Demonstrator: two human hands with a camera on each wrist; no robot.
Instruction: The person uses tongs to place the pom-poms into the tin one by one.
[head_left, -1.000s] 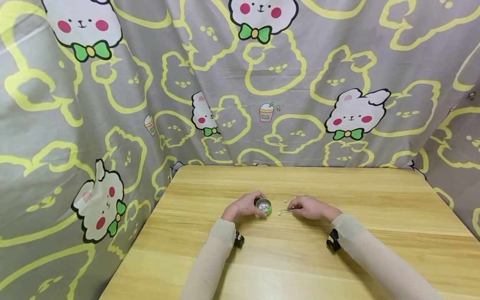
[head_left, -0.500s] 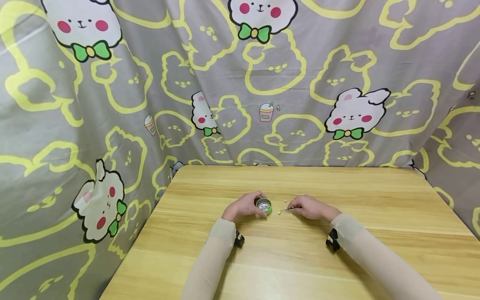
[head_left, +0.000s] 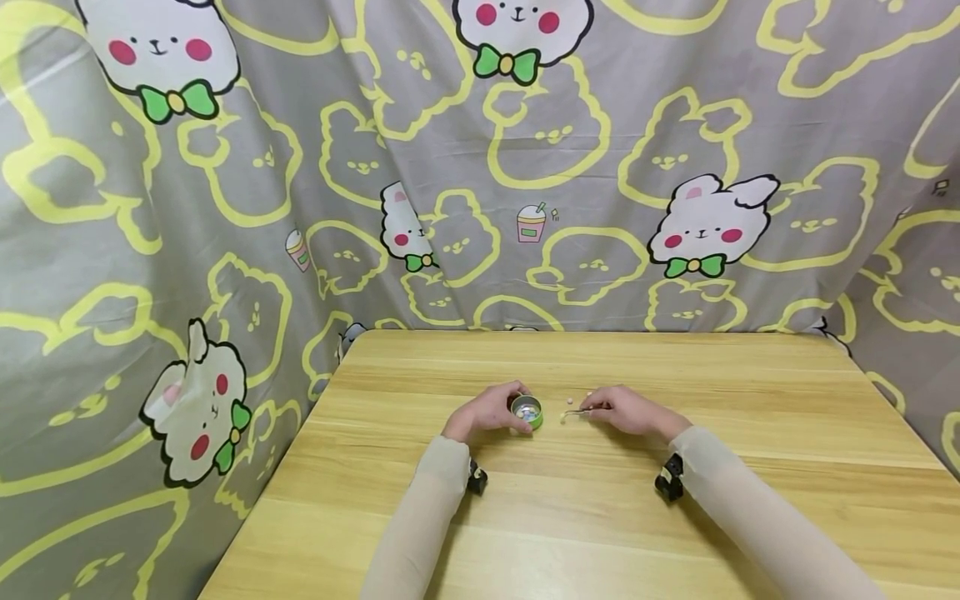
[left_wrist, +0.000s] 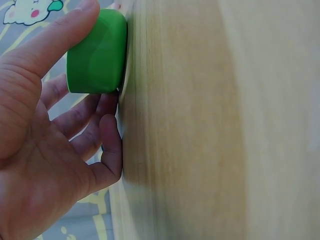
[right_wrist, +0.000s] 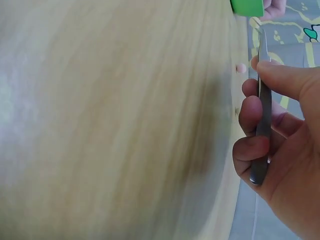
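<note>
My left hand [head_left: 491, 408] holds a small round green tin [head_left: 536, 421] on the table, its thumb and fingers curled about the sides. Several small light-coloured pieces lie inside the tin, too small to tell apart. In the left wrist view the green tin [left_wrist: 97, 52] sits between thumb and fingers. My right hand [head_left: 628, 411] grips metal tweezers [right_wrist: 264, 107], with the tips pointing towards the tin. At those tips is a tiny yellowish bead [head_left: 562, 419], which looks pinched there. A pink bead [head_left: 570, 401] lies on the table just beyond the tweezers.
The wooden table [head_left: 570, 533] extends all round both hands. In the right wrist view a pink bead [right_wrist: 241, 68] rests near the tweezers. A patterned curtain [head_left: 450, 167] hangs behind the table and at its sides.
My right hand and the tweezers have shifted slightly up and away, and the yellowish bead at the tips has apparently moved with them. The left hand keeps its hold on the tin.
</note>
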